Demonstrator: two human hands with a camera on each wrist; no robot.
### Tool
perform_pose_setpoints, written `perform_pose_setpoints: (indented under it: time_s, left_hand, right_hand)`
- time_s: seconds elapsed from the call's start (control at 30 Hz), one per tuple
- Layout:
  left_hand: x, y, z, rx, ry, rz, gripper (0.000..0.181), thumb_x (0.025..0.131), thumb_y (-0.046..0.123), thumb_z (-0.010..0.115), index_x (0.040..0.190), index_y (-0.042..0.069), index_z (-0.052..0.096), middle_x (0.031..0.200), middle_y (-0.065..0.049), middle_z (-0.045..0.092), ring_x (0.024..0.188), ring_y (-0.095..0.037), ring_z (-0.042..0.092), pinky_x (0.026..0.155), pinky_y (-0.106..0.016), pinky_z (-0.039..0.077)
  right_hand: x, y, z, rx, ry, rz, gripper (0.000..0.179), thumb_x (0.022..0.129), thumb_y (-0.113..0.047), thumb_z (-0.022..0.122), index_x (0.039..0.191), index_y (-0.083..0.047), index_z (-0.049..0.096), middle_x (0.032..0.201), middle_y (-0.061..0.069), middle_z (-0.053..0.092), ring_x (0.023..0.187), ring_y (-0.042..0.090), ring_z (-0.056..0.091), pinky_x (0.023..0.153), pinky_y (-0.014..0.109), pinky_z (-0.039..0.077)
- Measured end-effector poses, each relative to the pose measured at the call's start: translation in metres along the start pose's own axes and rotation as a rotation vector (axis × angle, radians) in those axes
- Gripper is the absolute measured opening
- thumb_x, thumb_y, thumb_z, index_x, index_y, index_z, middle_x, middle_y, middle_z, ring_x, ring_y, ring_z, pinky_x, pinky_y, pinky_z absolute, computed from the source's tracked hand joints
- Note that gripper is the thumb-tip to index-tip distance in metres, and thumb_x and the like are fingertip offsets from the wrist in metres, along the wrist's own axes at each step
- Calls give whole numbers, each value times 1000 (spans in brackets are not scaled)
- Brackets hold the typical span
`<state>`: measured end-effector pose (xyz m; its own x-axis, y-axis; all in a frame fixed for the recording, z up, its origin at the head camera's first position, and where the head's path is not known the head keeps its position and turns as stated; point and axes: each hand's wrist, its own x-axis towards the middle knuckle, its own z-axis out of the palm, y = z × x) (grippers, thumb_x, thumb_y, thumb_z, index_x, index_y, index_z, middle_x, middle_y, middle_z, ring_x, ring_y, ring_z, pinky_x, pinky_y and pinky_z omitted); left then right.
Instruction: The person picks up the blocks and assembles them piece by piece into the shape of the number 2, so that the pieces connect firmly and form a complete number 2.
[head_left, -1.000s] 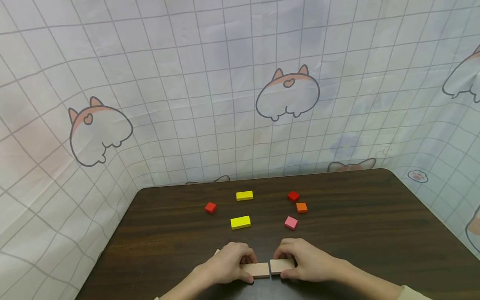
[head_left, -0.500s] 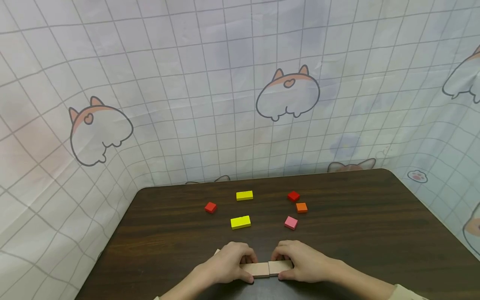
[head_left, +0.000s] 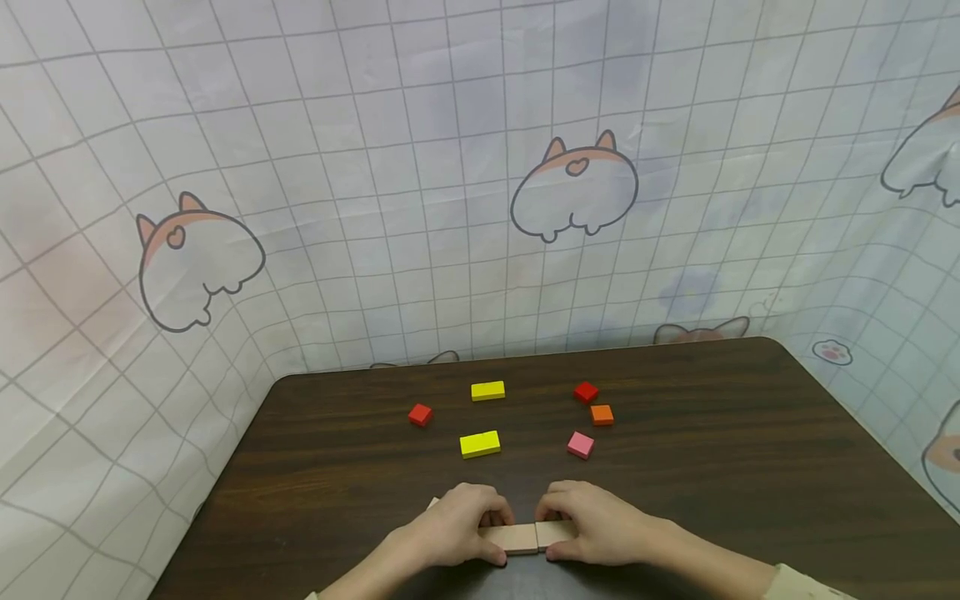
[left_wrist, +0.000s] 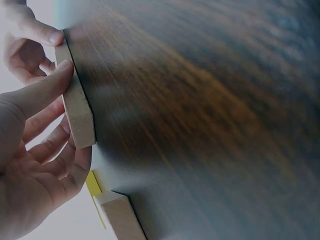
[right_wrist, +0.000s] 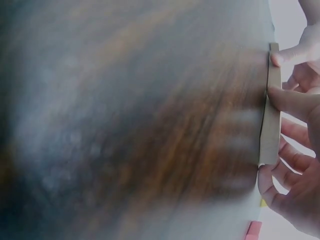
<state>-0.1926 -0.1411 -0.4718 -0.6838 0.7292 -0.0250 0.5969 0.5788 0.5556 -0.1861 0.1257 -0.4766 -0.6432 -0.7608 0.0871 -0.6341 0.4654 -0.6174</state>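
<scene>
Two light wooden blocks lie end to end on the dark wood table near its front, their short ends meeting. My left hand grips the left wooden block, thumb on the near long side and fingers on the far side. The right wooden block is held the same way by my right hand, whose palm hides its outer end. In the right wrist view this block shows its narrow side along the tabletop. Partly hidden behind my left hand is another wooden block.
Farther back on the table lie two yellow blocks, a red block at left, and a pink block, an orange block and another red block at right. A grid-patterned cloth hangs behind the table.
My right hand has moved left, bringing its block against the left one and closing the narrow gap. Its fingers now sit nearer the joint. The left hand has stayed in place.
</scene>
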Motion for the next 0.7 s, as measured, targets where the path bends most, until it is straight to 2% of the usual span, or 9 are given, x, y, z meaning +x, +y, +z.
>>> perform_pose_setpoints:
  time_s: [0.07, 0.17, 0.2, 0.33, 0.43, 0.53, 0.57, 0.63, 0.7]
  left_hand:
    - [-2, 10, -5, -1, -3, -23, 29, 77, 24, 93, 98, 17, 74, 84, 17, 58, 74, 1, 54, 67, -19, 48]
    - [-2, 13, -7, -10, -13, -41, 29, 77, 23, 93, 99, 17, 74, 84, 16, 59, 74, 1, 55, 67, -19, 48]
    - [-2, 12, -6, -16, -15, -39, 29, 78, 24, 93, 99, 16, 74, 84, 16, 59, 74, 0, 55, 67, -19, 49]
    - [1, -7, 4, -2, 1, 29, 30, 80, 29, 91, 101, 17, 74, 86, 17, 59, 75, 2, 55, 66, -20, 48]
    - [0, -9, 5, 13, 12, 46, 30, 80, 30, 91, 101, 18, 74, 86, 18, 58, 76, 2, 55, 66, -20, 48]
    - [-1, -4, 4, 17, 12, 30, 30, 79, 26, 92, 100, 16, 74, 85, 17, 58, 75, 1, 55, 66, -20, 48]
    - [-2, 3, 0, 11, 3, 0, 29, 79, 25, 92, 100, 16, 74, 84, 17, 58, 75, 1, 55, 66, -20, 48]
    - [-3, 8, -2, 16, -1, -25, 29, 79, 25, 92, 100, 16, 74, 84, 17, 58, 76, 1, 54, 67, -19, 47]
    - [-3, 10, -2, 22, -2, -29, 28, 79, 25, 92, 101, 17, 75, 85, 17, 58, 76, 1, 54, 67, -19, 47]
  right_hand:
    - [1, -1, 0, -3, 3, 4, 25, 89, -32, 83, 108, -22, 71, 98, -16, 58, 83, 1, 53, 73, 22, 48]
    - [2, -2, 2, -11, 11, 7, 25, 89, -33, 83, 107, -22, 71, 97, -16, 57, 82, 1, 52, 72, 22, 47]
    - [2, -3, 2, -15, 14, 8, 25, 88, -33, 83, 107, -22, 71, 96, -16, 57, 82, 1, 52, 72, 22, 47]
    - [2, -4, 4, -17, 22, 13, 24, 89, -35, 83, 106, -22, 71, 96, -16, 57, 82, 1, 52, 72, 22, 47]
    - [3, -6, 5, -13, 24, 17, 24, 89, -35, 82, 106, -22, 71, 95, -17, 57, 81, 1, 52, 72, 22, 47]
    - [4, -6, 6, -16, 26, 19, 24, 89, -36, 82, 105, -22, 70, 94, -17, 56, 81, 1, 51, 72, 21, 47]
    - [4, -6, 7, -18, 28, 16, 23, 89, -36, 82, 104, -22, 70, 94, -17, 56, 81, 1, 51, 71, 21, 47]
    - [5, -5, 8, -22, 26, 21, 23, 90, -37, 82, 104, -23, 70, 94, -17, 55, 81, 1, 51, 71, 21, 47]
    - [5, -6, 8, -28, 28, 24, 23, 90, -37, 82, 103, -23, 70, 93, -17, 55, 80, 1, 50, 71, 21, 47]
